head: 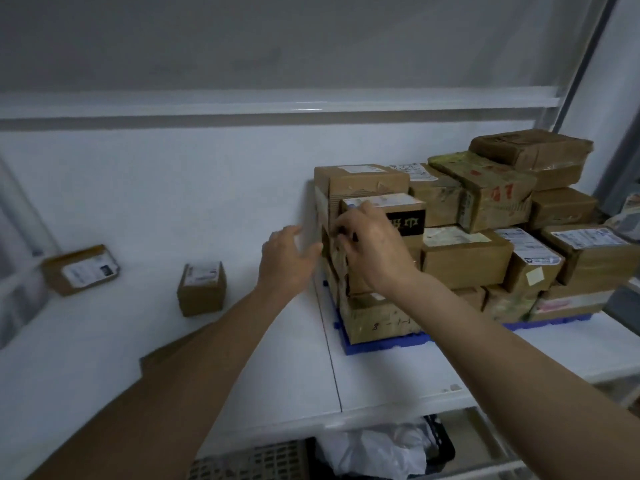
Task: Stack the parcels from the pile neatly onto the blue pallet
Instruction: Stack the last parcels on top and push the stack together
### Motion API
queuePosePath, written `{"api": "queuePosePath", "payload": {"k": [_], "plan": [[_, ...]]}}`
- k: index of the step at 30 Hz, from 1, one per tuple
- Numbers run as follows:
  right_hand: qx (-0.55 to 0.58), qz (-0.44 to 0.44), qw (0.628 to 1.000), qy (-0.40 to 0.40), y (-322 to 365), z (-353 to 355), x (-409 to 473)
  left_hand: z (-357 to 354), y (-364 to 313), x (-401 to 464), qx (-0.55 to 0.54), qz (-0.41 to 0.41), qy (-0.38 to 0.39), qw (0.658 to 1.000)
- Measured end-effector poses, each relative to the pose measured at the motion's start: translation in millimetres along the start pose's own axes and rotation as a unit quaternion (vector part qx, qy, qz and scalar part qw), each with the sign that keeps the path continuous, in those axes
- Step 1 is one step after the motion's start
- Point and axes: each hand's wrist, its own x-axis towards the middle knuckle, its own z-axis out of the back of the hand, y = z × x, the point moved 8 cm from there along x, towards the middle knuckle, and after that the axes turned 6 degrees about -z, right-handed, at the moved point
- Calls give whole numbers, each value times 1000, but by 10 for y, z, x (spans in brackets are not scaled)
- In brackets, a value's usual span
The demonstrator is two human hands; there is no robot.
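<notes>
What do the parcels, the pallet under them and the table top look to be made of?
Parcels: brown corrugated cardboard, matte, with glossy tape and paper labels; creased, dented corners suggest it.
Pallet: probably moulded plastic, going by its uniform saturated blue and ribbed edge.
Table: smooth white panels with a seam and slight sheen; laminate or painted board, cannot tell which.

Both my arms are extended forward, forearms bare. My left hand (287, 258) is open, fingers relaxed and spread, thumb toward the right. My right hand (372, 249) is beside it, back facing me, fingers curled at the fingertips.
</notes>
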Motion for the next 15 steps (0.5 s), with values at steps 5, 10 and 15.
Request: {"api": "queuePosePath", "payload": {"k": [5, 10, 15], "plan": [[57, 39, 989, 131, 540, -761, -336, 442, 432, -708, 129, 15, -13, 991], [65, 51, 969, 235, 1051, -1406, -725, 854, 1071, -1385, 213, 119, 34, 969], [32, 85, 943, 320, 1481, -1827, -967, 1262, 1566, -1750, 244, 187, 42, 951]]}}
